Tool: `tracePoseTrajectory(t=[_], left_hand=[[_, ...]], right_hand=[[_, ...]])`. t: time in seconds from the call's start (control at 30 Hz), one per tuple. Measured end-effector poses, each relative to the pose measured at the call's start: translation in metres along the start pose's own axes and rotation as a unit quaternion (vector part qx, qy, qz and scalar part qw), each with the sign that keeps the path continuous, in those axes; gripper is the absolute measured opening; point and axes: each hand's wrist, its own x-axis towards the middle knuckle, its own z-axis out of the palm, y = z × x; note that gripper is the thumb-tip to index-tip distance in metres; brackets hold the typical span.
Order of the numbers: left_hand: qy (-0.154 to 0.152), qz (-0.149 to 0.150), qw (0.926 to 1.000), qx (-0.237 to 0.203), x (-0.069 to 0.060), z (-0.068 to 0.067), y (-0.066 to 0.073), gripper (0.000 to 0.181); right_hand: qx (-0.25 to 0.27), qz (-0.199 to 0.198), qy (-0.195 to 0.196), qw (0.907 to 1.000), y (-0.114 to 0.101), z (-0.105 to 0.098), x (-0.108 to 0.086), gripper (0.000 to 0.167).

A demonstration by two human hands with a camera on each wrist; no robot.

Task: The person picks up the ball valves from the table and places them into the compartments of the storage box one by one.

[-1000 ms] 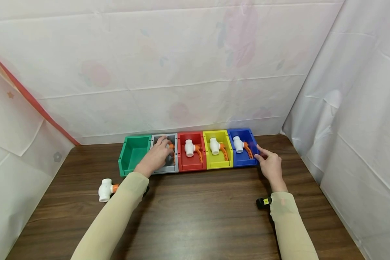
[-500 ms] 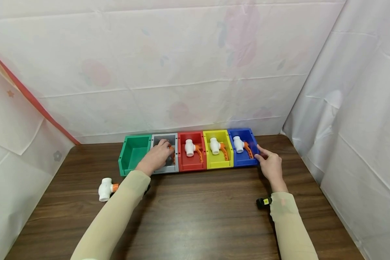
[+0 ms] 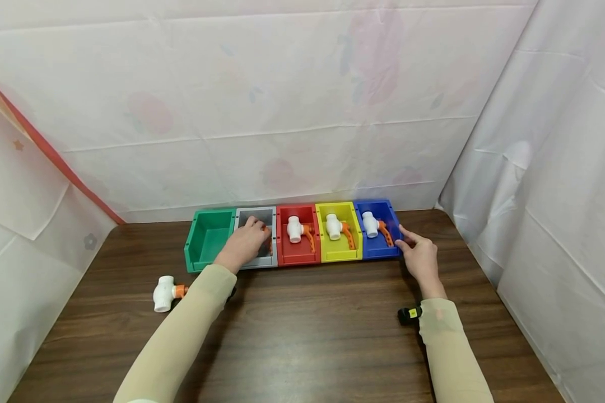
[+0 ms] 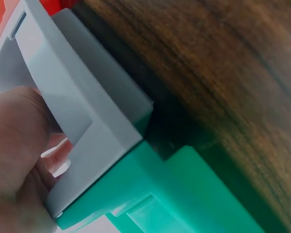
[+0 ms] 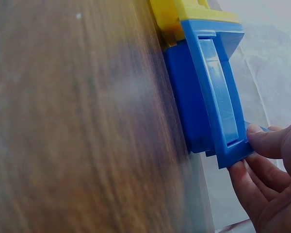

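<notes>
Five-coloured bins stand in a row in the head view. My left hand (image 3: 243, 242) reaches into the grey bin (image 3: 267, 261), its curled fingers around a ball valve whose orange handle (image 3: 268, 230) shows beside them; the hand hides most of the valve's body. In the left wrist view, the thumb (image 4: 19, 131) is inside the grey bin's front opening. My right hand (image 3: 419, 257) pinches the outer side wall of the blue bin (image 3: 383, 251), thumb and fingers on either side. A white ball valve (image 3: 370, 224) with an orange handle lies in that bin.
The red bin (image 3: 298, 259) and yellow bin (image 3: 341, 255) each contain one ball valve. The green bin (image 3: 212, 238) forms the left end. Another ball valve (image 3: 164, 294) lies on the wooden table (image 3: 302, 336), partly behind the left sleeve. White curtains surround the back and sides.
My left hand has shifted slightly toward me inside the grey bin, its fingers now more bent. The right hand keeps its place on the blue bin.
</notes>
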Motion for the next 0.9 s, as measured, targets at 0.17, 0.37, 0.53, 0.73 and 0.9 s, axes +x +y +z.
tracePoseTrajectory(t=[0.17, 0.37, 0.53, 0.73, 0.9], left_hand=[[0.000, -0.006, 1.0000, 0.006, 0.002, 0.001, 0.002, 0.030], [0.000, -0.011, 0.9999, 0.006, 0.002, 0.003, 0.004, 0.035], [0.006, -0.010, 0.9999, -0.001, 0.001, 0.004, 0.003, 0.030], [0.011, -0.026, 0.9969, -0.074, -0.007, -0.007, -0.005, 0.028], [0.032, -0.037, 0.9892, -0.138, -0.024, -0.024, -0.019, 0.020]], right_hand=[[-0.002, -0.002, 0.001, 1.0000, 0.000, -0.001, 0.000, 0.041], [-0.002, -0.002, 0.006, 1.0000, 0.000, -0.003, 0.000, 0.041], [-0.002, 0.004, 0.002, 1.0000, 0.000, -0.002, -0.001, 0.041], [-0.002, 0.009, 0.000, 1.0000, 0.002, -0.001, -0.001, 0.041], [-0.002, 0.007, -0.002, 1.0000, 0.001, 0.000, 0.001, 0.042]])
